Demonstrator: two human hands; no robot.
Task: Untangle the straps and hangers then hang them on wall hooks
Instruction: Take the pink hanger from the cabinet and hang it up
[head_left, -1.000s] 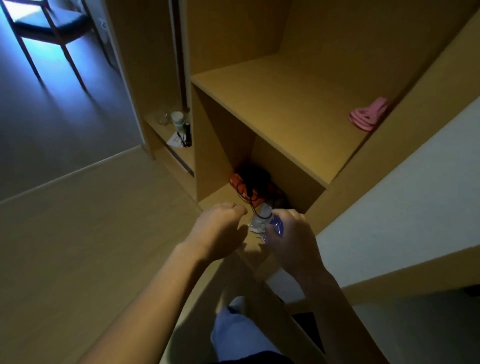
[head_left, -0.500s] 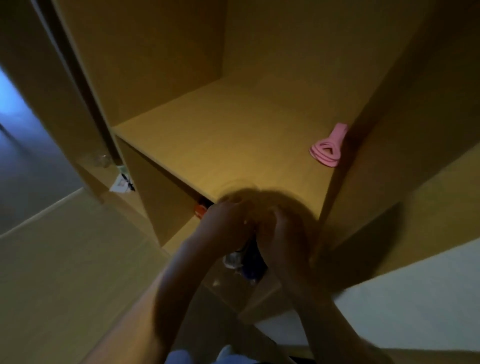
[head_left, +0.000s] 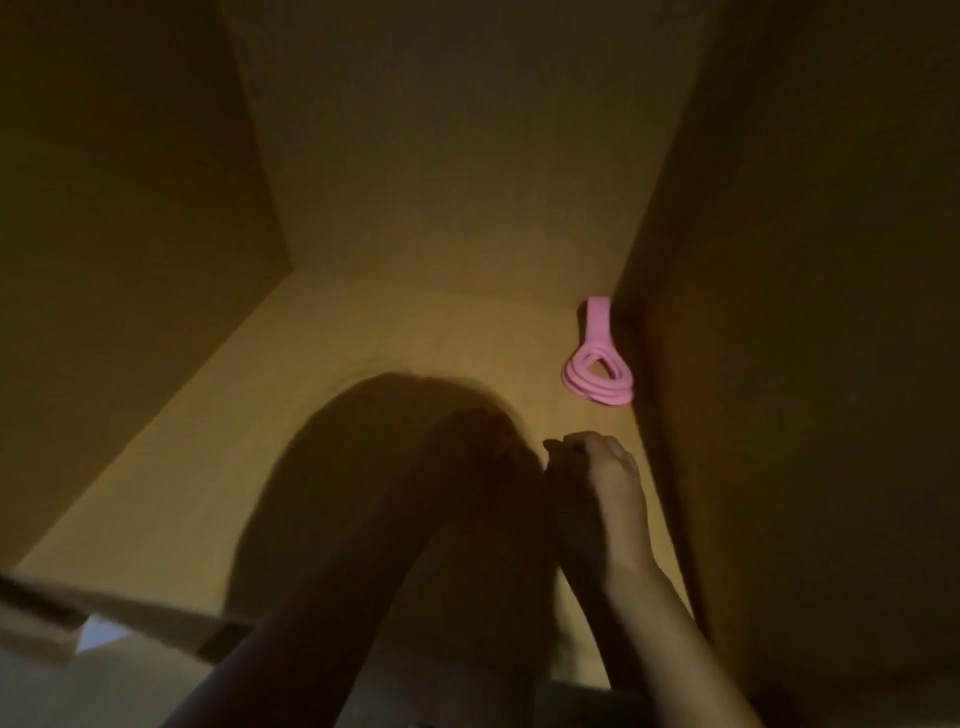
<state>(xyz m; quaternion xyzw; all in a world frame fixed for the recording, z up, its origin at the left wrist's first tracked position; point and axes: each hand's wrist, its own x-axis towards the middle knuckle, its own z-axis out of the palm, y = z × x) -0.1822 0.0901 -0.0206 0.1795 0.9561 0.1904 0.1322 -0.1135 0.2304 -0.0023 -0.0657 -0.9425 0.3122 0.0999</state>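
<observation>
A pink bundle of looped hangers (head_left: 600, 364) lies on the wooden shelf (head_left: 291, 415), against the right wall of the compartment. My right hand (head_left: 597, 478) hovers over the shelf just in front of the bundle, with its fingers curled in. My left hand (head_left: 483, 457) is right beside it, touching or nearly touching, deep in shadow and blurred. Whatever is between the two hands is hidden by the dark and by the fingers. No wall hooks are in sight.
The compartment is a wooden box with a back wall (head_left: 457, 156), a left wall (head_left: 130, 208) and a tall right wall (head_left: 805, 312) close to my right arm. The shelf's front edge (head_left: 130, 613) runs along the lower left.
My view has risen from the lower cubby to the upper shelf. Both hands have come up together over the shelf, nearer the pink bundle. The blue and clear item seen between them earlier is no longer visible.
</observation>
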